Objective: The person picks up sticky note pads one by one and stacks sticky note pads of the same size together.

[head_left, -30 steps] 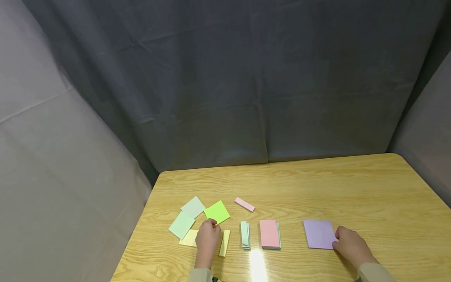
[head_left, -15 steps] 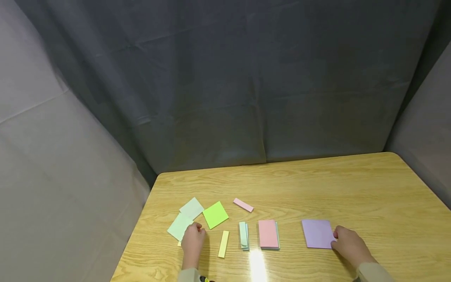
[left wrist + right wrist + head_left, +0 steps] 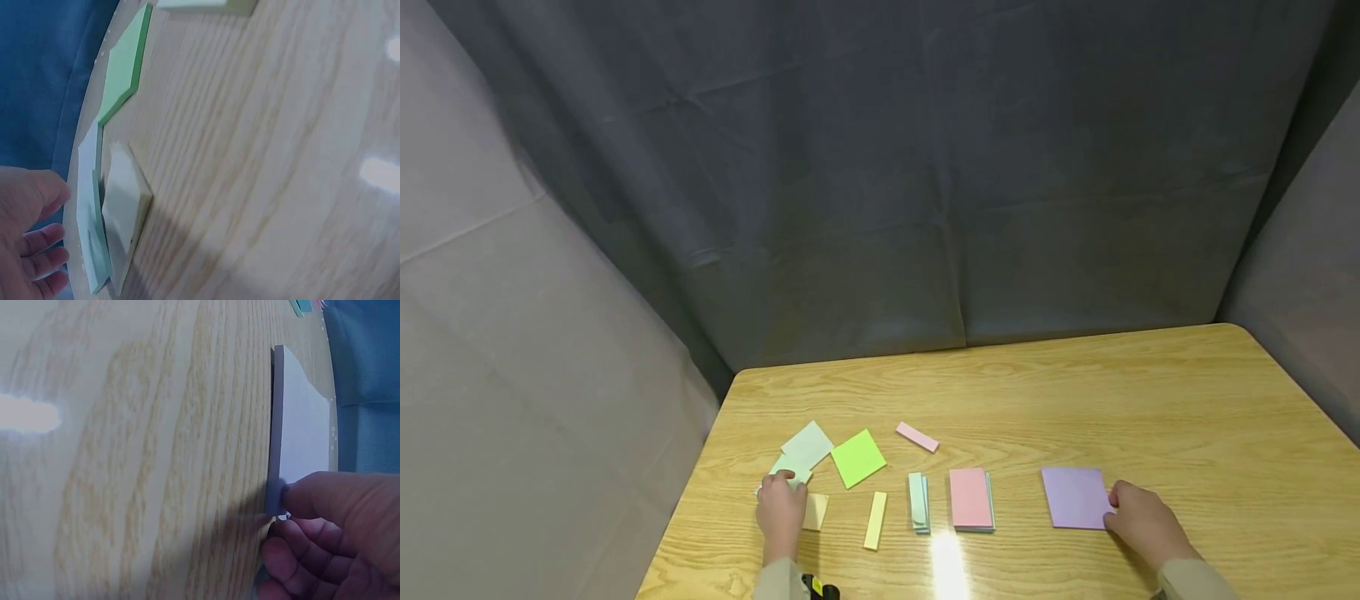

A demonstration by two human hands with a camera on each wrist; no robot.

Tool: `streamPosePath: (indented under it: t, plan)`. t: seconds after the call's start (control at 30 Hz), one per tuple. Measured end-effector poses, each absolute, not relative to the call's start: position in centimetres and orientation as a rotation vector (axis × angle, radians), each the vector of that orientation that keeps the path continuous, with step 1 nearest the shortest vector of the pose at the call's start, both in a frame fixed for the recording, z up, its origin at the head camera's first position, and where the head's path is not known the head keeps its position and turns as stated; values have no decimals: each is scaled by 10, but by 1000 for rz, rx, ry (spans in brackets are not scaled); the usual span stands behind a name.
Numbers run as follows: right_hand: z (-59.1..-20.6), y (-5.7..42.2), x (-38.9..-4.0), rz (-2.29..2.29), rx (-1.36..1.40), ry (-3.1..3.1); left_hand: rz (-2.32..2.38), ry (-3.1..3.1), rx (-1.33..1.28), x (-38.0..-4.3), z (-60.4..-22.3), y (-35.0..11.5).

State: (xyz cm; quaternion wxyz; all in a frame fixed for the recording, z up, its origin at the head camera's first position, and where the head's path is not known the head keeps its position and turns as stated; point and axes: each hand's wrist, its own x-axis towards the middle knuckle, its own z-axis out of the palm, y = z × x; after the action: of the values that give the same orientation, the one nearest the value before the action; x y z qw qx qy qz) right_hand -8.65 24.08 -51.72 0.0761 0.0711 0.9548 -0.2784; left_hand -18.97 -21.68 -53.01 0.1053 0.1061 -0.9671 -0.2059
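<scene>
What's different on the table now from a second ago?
The left hand has moved leftward, from beside the lime green sticky-note pad to over the mint green pad, uncovering the pale yellow pad's right end. The right hand still holds the purple pad's right edge; the lime green and purple pads lie as before.

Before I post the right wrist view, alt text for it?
A person's right grip pinches the near end of a pale purple pad. Wood table fills the left, with bright glare at the frame's edge; bluish cloth shows at upper right.
</scene>
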Motion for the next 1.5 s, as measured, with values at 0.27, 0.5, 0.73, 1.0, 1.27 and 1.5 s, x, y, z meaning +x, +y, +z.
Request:
streamPosePath:
  t: [0.27, 0.5, 0.73, 1.0, 1.27, 1.5]
  plan:
    - [-519, 240, -87, -838, 220, 2846, -631, -2926, 296, -195, -542, -240]
    - [-521, 240, -87, -853, 223, 2831, -693, -3052, 267, -193, -538, -251]
    - [-522, 240, -88, -854, 241, 2828, -601, -3152, 356, -189, -531, -248]
    - [-523, 240, -87, -858, 271, 2786, -602, -3192, 479, -181, -525, -236]
    - [-524, 242, -85, -853, 258, 2785, -596, -3182, 577, -180, -519, -225]
    - [-523, 243, -84, -857, 239, 2807, -627, -3117, 548, -185, -530, -235]
